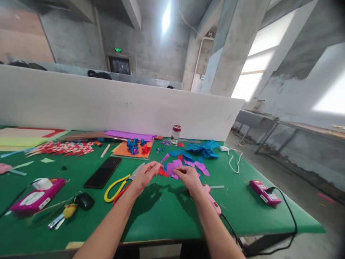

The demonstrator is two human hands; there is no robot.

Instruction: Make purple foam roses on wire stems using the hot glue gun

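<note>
My left hand (147, 175) pinches the lower end of a small rolled purple paper piece (165, 158) above the green table. In my right hand (188, 177), between thumb and fingers, is a flat purple paper piece (170, 168). Cut purple petals (201, 167) and red scraps (163, 172) lie just beyond the hands. Yellow-and-red-handled scissors (115, 188) rest beside my left forearm, partly covered by it. A pink glue gun (212, 201) lies by my right forearm, its front part hidden by the hand.
A black phone (103, 172), keys (69, 210) and a magenta power strip (37, 198) lie left. Blue crepe paper (206, 149) and a red-lidded jar (176, 135) stand beyond; another power strip (265, 193) with a cable is right. A white board (121, 104) closes the far edge.
</note>
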